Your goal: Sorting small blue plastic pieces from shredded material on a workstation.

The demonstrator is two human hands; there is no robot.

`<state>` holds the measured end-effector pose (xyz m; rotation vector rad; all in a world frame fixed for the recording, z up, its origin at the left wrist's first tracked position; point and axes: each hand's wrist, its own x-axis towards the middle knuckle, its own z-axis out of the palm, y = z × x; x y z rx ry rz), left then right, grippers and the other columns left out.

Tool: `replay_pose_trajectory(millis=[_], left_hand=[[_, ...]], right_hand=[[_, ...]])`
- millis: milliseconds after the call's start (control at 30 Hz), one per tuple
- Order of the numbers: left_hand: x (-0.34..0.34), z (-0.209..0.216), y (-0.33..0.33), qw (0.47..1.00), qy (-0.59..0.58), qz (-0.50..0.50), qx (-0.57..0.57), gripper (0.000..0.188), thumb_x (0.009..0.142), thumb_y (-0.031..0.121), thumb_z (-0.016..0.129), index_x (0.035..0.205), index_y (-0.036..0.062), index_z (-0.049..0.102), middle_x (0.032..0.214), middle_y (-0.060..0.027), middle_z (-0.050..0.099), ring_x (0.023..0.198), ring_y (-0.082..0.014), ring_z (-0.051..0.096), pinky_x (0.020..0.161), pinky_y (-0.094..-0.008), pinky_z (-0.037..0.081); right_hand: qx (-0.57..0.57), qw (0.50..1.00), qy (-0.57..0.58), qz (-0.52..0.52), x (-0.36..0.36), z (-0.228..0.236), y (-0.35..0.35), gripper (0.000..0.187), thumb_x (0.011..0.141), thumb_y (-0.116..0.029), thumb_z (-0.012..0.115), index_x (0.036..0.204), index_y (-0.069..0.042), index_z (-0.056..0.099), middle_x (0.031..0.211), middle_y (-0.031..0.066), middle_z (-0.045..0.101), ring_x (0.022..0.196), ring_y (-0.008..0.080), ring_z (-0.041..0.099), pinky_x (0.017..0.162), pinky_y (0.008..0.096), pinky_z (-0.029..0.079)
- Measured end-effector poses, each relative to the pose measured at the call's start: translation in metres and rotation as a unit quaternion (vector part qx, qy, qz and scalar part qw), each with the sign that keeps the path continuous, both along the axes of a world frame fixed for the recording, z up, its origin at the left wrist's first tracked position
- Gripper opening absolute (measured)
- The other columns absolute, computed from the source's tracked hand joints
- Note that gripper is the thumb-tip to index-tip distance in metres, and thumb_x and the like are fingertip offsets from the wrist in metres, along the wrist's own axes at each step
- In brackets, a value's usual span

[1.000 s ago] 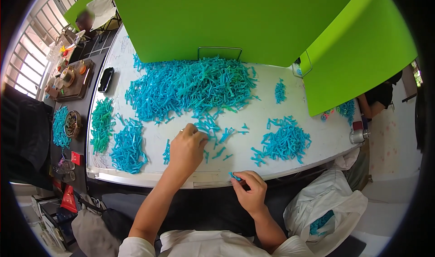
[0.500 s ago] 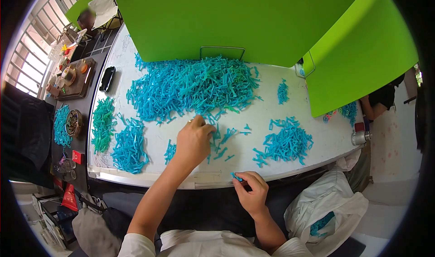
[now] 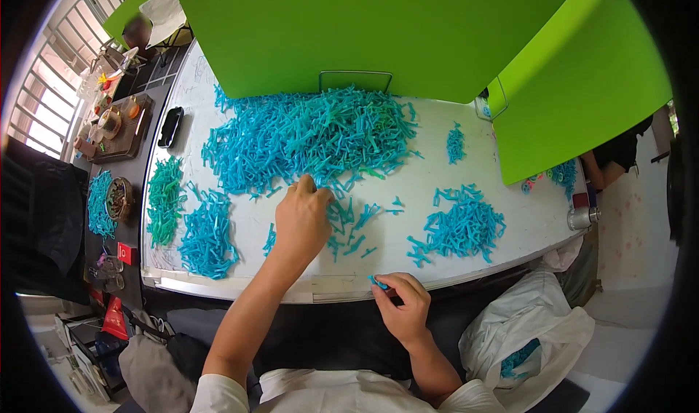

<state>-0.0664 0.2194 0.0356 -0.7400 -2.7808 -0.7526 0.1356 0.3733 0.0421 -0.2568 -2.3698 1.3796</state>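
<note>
A large heap of small blue and teal plastic pieces (image 3: 306, 133) covers the far middle of the white table (image 3: 408, 173). My left hand (image 3: 302, 220) is at the heap's near edge, its fingers bent and pressed together. Whatever is between those fingertips is hidden. Beside it, on the right, lie several loose blue pieces (image 3: 354, 227). My right hand (image 3: 405, 304) is just past the table's near edge, pinching a small blue plastic piece (image 3: 378, 283) between thumb and fingers.
Smaller blue piles lie at the right (image 3: 466, 225), left (image 3: 207, 237) and far right (image 3: 455, 144), beside a green pile (image 3: 166, 198). Tall green panels (image 3: 378, 34) stand along the back. A black tray (image 3: 171, 127) is at left; a white bag (image 3: 520, 326) hangs at lower right.
My left hand has shifted slightly left and away from me along the heap's edge. The right hand keeps its pinch on the blue piece, nearly still.
</note>
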Motion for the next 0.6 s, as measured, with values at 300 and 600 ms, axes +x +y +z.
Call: replay_pose_trajectory(millis=[300,600], left_hand=[[-0.013,0.018,0.014,0.987,-0.111,-0.045,-0.107,0.014,0.074,0.001,0.075,0.085,0.0095,0.079,0.096,-0.0140,0.066,0.094,-0.0356,0.069,0.075,-0.0455,0.057],[-0.016,0.017,0.007,0.991,-0.065,-0.108,-0.054,0.013,0.071,0.000,0.081,0.080,0.0060,0.074,0.091,-0.0144,0.066,0.085,-0.0362,0.067,0.075,-0.0444,0.056]], right_hand=[[-0.001,1.000,-0.007,-0.001,0.003,0.000,0.001,0.022,0.083,0.007,0.083,0.103,0.000,0.077,0.097,0.0116,0.075,0.080,0.0180,0.074,0.066,0.0273,0.061],[-0.002,1.000,0.002,0.010,0.005,0.004,-0.003,0.022,0.084,0.006,0.083,0.104,0.000,0.077,0.098,0.0116,0.075,0.079,0.0177,0.073,0.065,0.0271,0.060]])
